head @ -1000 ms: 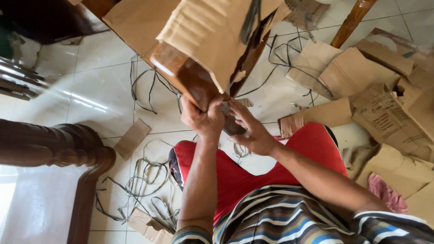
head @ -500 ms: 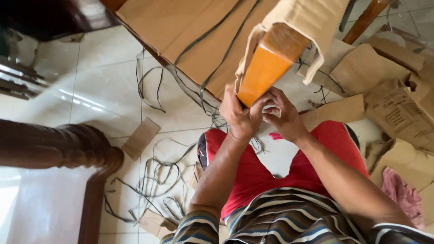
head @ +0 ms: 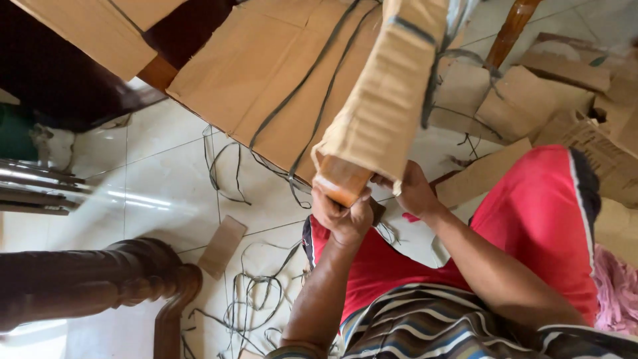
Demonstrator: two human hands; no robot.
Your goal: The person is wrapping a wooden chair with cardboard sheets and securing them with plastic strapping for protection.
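A long folded piece of brown cardboard (head: 389, 93) rises from my hands toward the top of the view, with a dark strap across it. My left hand (head: 342, 216) grips its lower end from below. My right hand (head: 413, 189) holds the same end from the right side, partly hidden behind the cardboard's edge. Both forearms reach up from my lap, over red shorts (head: 538, 219) and a striped shirt (head: 425, 326).
Flattened cardboard sheets (head: 266, 80) lie on the white tiled floor (head: 166, 173), with dark plastic straps (head: 226, 173) scattered around. More cardboard pieces (head: 558, 86) pile at the right. A carved wooden furniture arm (head: 93, 279) stands at lower left. A small cardboard scrap (head: 222, 246) lies nearby.
The cardboard piece has turned and swung; its orange inner face no longer shows. My hands shifted slightly lower and keep their hold on its end. The view moved closer.
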